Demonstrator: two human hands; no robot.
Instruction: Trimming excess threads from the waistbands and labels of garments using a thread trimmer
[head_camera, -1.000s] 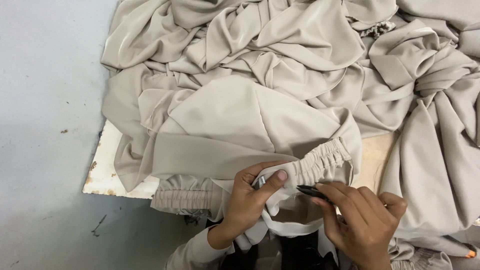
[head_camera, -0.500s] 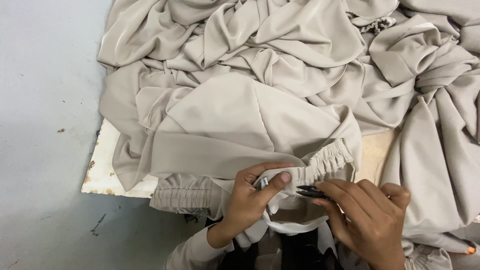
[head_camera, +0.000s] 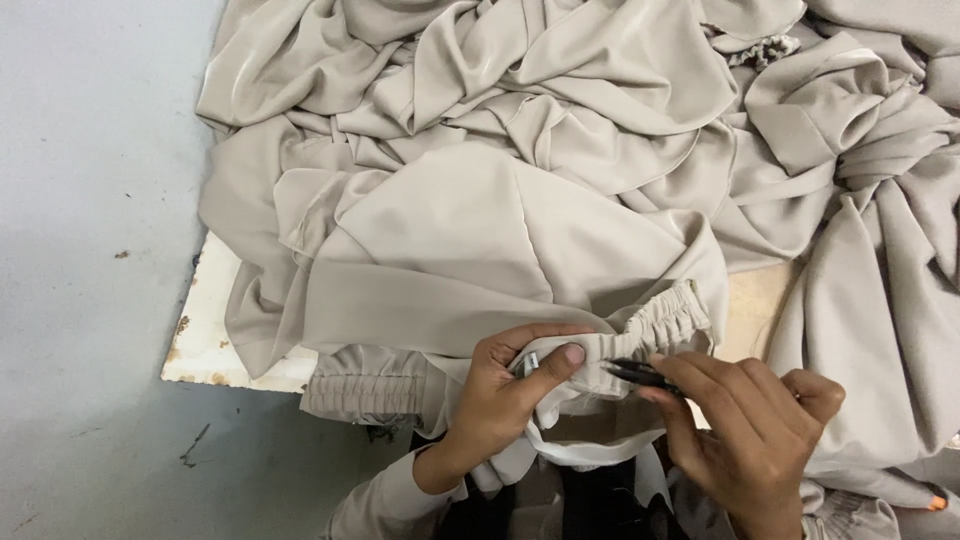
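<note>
A beige garment (head_camera: 480, 250) lies spread on a board, its gathered elastic waistband (head_camera: 655, 325) at the near edge. My left hand (head_camera: 505, 395) pinches the waistband between thumb and fingers, with a white tape or drawstring (head_camera: 590, 452) looping below it. My right hand (head_camera: 745, 430) holds small black thread snips (head_camera: 640, 373), whose tip points left at the waistband right beside my left thumb.
A large pile of the same beige fabric (head_camera: 600, 90) covers the back and right of the board. The white, chipped board edge (head_camera: 215, 340) shows at the left, over a grey floor (head_camera: 90, 250). A second elastic cuff (head_camera: 360, 392) hangs at the near left.
The view has shifted slightly. My left thumb has slid a little along the waistband and the snips stay at the same spot against it.
</note>
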